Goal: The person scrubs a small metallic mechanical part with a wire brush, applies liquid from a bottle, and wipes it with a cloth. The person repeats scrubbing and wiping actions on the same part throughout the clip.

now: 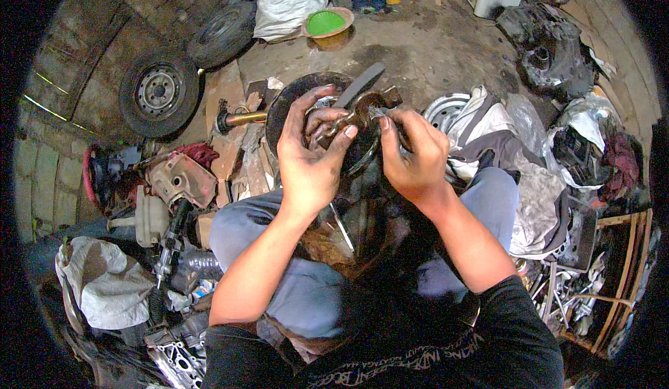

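Both hands are raised above a dark round pan (282, 93) between the knees. My left hand (316, 143) grips an oily brown metal part (368, 107), with thumb and fingers curled round its left end. A grey flat bar or strip (361, 83) sticks out beyond these fingers; whether it is held too cannot be told. My right hand (413, 151) pinches a small clear, film-like scrap (375, 112) between thumb and forefinger, against or close to the metal part. The part's far end points up and to the right.
A strut-like rod (243, 119) lies left of the pan. Wheels with tyres (159, 92) lean at the wall. A green bowl (325, 23) sits ahead. At the right are a wheel rim (447, 112), cloths (533, 195) and a wooden-framed box of tools (624, 263). Engine parts (180, 360) lie lower left.
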Motion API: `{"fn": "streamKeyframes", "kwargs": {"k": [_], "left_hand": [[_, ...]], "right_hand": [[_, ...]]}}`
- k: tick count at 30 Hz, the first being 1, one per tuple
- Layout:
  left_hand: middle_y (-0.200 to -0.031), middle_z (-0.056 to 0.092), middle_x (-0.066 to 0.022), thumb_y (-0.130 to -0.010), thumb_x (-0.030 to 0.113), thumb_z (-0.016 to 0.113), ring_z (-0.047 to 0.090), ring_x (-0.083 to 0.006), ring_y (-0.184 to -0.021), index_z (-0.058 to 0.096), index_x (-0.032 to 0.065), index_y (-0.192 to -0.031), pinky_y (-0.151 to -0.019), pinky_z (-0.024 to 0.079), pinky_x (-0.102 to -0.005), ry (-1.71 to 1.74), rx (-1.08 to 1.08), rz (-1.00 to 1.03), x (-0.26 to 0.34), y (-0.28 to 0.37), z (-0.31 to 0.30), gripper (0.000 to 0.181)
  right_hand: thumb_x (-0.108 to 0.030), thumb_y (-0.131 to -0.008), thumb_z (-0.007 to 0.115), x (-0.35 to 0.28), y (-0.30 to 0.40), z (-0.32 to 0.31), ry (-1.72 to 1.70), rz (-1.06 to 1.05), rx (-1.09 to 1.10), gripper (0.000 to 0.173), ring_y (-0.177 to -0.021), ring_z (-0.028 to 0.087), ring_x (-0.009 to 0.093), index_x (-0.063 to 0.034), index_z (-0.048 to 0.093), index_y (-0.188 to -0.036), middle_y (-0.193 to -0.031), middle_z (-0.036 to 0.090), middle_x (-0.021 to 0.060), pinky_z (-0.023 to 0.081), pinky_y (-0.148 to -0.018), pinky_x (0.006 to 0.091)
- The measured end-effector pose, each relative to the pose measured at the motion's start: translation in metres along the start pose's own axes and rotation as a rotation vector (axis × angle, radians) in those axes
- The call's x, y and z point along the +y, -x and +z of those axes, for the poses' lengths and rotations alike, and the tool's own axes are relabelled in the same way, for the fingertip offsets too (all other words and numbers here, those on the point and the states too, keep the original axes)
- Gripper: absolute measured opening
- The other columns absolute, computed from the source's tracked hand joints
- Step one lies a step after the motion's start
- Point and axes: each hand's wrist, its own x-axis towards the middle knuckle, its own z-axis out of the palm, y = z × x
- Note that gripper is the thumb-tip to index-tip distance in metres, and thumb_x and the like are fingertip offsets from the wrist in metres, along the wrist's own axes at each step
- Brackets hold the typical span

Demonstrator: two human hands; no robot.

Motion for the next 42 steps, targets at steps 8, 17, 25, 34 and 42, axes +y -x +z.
{"fn": "streamKeyframes", "kwargs": {"k": [8,17,25,34,42], "left_hand": [[-0.105,0.072,-0.0093,-0.083,-0.010,0.071,0.068,-0.0126,-0.099,0.047,0.0022,-0.134,-0.083,0.053,-0.0241,-0.023,0.037,0.022,0.001,0.001,0.003,0.058],[-0.103,0.075,-0.0092,-0.081,-0.010,0.072,0.072,-0.0180,-0.103,0.049,0.0029,-0.133,-0.084,0.058,-0.0283,-0.429,0.072,0.317,0.003,0.004,0.004,0.058],[-0.130,0.063,-0.0127,-0.078,-0.011,0.073,0.073,-0.0197,-0.102,0.047,0.0004,-0.136,-0.084,0.058,-0.0275,-0.407,0.062,0.353,-0.010,0.010,0.002,0.065],[-0.131,0.064,-0.0115,-0.078,-0.011,0.073,0.073,-0.0189,-0.100,0.048,0.0000,-0.136,-0.080,0.059,-0.0275,-0.417,0.058,0.447,-0.011,0.006,0.002,0.064],[-0.124,0.068,-0.0130,-0.078,-0.009,0.075,0.074,-0.0192,-0.099,0.051,-0.0003,-0.135,-0.080,0.060,-0.0281,-0.521,0.071,0.562,-0.009,0.005,0.003,0.062]], "right_hand": [[-0.002,-0.084,0.069,-0.015,0.007,0.001,0.042,-0.072,-0.021,0.009,-0.070,0.069,0.034,0.0002,0.064,-0.092,-0.083,0.068,0.0174,0.054,-0.059,0.0403],[-0.004,-0.084,0.070,-0.013,0.010,0.004,0.100,-0.144,0.023,0.011,-0.069,0.070,0.033,-0.0004,0.066,-0.094,-0.086,0.071,0.0158,0.056,-0.060,0.0393],[-0.007,-0.085,0.070,-0.019,0.007,0.005,0.043,0.042,0.023,0.008,-0.066,0.070,0.032,-0.0013,0.065,-0.089,-0.078,0.069,0.0164,0.055,-0.058,0.0400],[-0.003,-0.083,0.071,-0.026,0.004,-0.001,0.134,-0.150,0.052,0.012,-0.065,0.069,0.030,-0.0012,0.065,-0.092,-0.079,0.070,0.0140,0.056,-0.058,0.0386],[-0.004,-0.084,0.071,-0.015,0.002,-0.002,0.177,-0.128,0.054,0.007,-0.064,0.069,0.029,-0.0016,0.067,-0.088,-0.080,0.069,0.0135,0.053,-0.055,0.0364]]}}
